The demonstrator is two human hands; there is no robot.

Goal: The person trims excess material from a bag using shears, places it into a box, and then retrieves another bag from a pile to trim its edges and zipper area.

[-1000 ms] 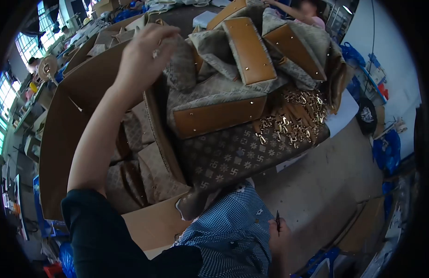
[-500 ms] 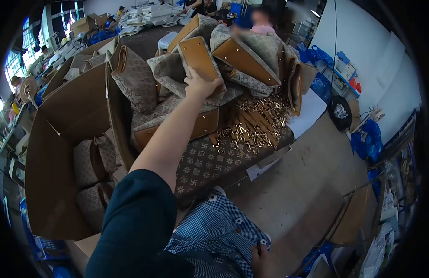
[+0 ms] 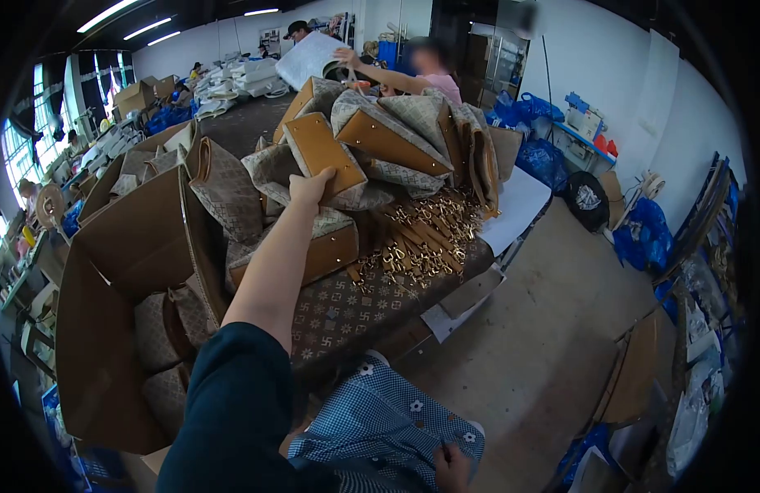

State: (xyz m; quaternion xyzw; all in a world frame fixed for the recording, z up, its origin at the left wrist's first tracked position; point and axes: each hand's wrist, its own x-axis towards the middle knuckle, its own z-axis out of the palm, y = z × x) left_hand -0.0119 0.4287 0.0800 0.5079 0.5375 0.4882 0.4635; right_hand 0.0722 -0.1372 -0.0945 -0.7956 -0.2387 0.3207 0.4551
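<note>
My left hand [image 3: 311,187] reaches across the table, its fingers closed on the lower edge of a handbag [image 3: 321,148] with a tan base and metal studs. This bag lies tipped on the pile, base facing me. Beside it lies another patterned handbag [image 3: 392,141], also base outward. Below my forearm rests one more handbag [image 3: 331,246]. A heap of tan straps with gold-coloured clasps [image 3: 421,251] spreads to the right. Low in front of my checked apron [image 3: 380,419] is my right hand [image 3: 452,467], fingers curled; what it holds, if anything, is too small to make out.
An open cardboard box [image 3: 109,329] with several bags inside stands at left. A patterned cloth [image 3: 339,316] covers the table. Across the table a person in pink [image 3: 442,86] stretches out an arm. Blue plastic bags [image 3: 647,234] lie by the right wall.
My view has shifted, so the pile appears farther left. My left hand has slid from the bag's base to its lower edge. The person opposite now reaches out, and a white sheet-like bundle is raised behind.
</note>
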